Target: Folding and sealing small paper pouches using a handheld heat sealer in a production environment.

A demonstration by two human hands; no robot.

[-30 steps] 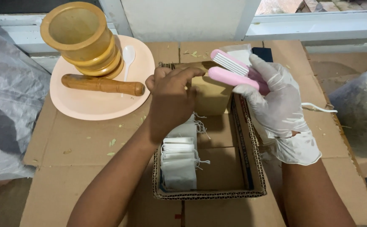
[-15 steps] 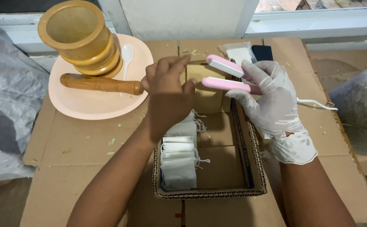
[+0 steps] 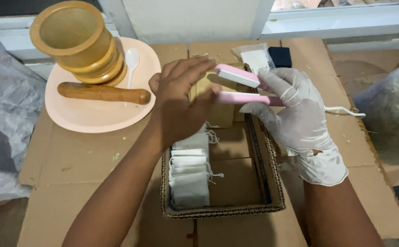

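Observation:
My bare left hand holds a tan paper pouch upright over a cardboard tray, fingers stretched across the pouch's top. My right hand, in a white glove, grips a pink clamp-style sealer. The sealer's two jaws are apart and point left at the pouch's top edge, touching my left fingertips. A row of white tea bags with strings lies in the tray's left half.
A peach plate at the left carries a wooden mortar, a pestle and a white spoon. Small white packets and a dark box sit behind the tray. The sealer's white cord trails right. Plastic sheeting lies on both sides.
The sealer has levelled out and its jaws have opened wider. My left hand has shifted up with the pouch, its fingers spreading toward the jaws.

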